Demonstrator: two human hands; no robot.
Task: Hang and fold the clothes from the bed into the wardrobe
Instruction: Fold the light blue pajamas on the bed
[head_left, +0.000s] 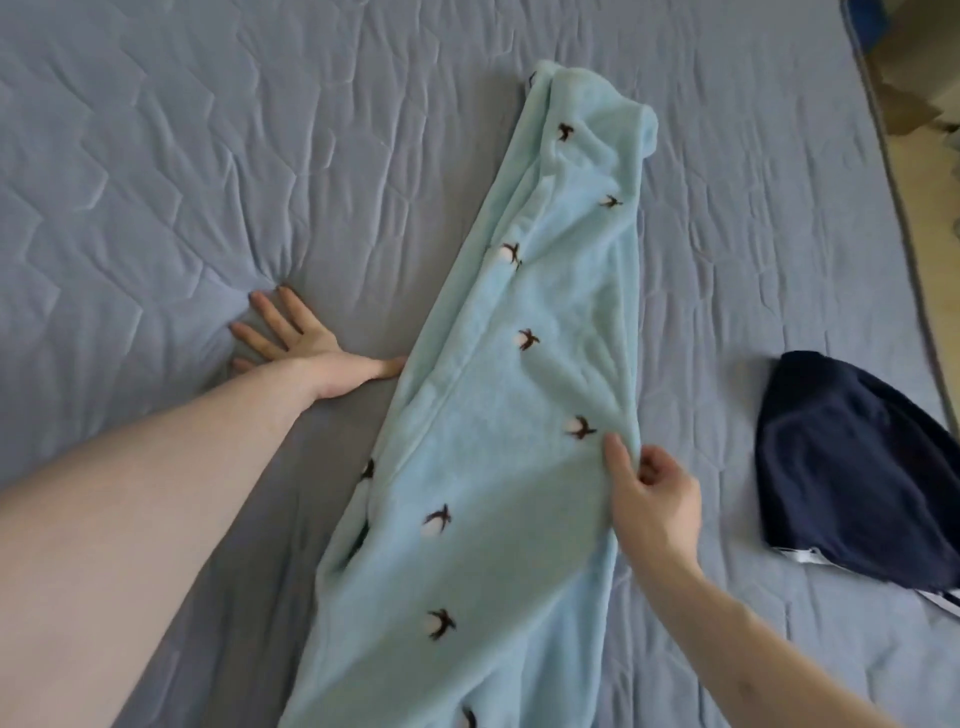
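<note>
Fleece garment (498, 395) pinched by right hand (649, 499).

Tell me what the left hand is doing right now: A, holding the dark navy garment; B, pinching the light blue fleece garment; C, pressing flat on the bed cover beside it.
C: the left hand lies with fingers spread on the bed cover, its thumb toward the light blue fleece garment.
</note>
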